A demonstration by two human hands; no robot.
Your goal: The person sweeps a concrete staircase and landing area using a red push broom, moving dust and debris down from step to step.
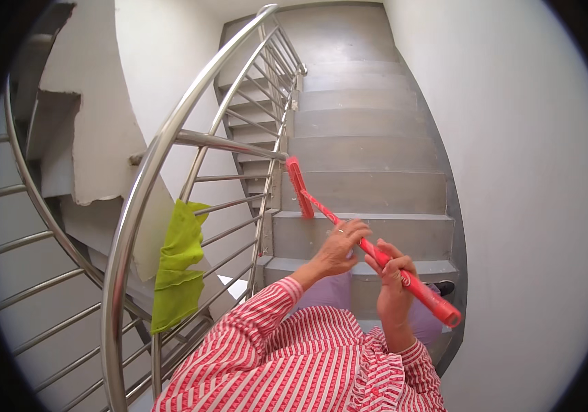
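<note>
I hold a red broom by its handle (422, 292), which slants from the lower right up to the left. My left hand (336, 248), with a ring on one finger, lies over the handle's lower stretch. Closer to the capped end, my right hand (396, 275) wraps around the handle with its fingers curled. The broom head (299, 186) is at the left end of a grey stair step (366, 191), close beside the railing's foot. Whether its bristles touch the step is hard to tell.
A stainless steel railing (134, 206) runs along the left, with a lime-green cloth (178, 273) draped over one of its bars. Stairs descend to a landing (340, 33). A white wall (525, 206) rises on the right. My dark shoe (445, 287) shows at lower right.
</note>
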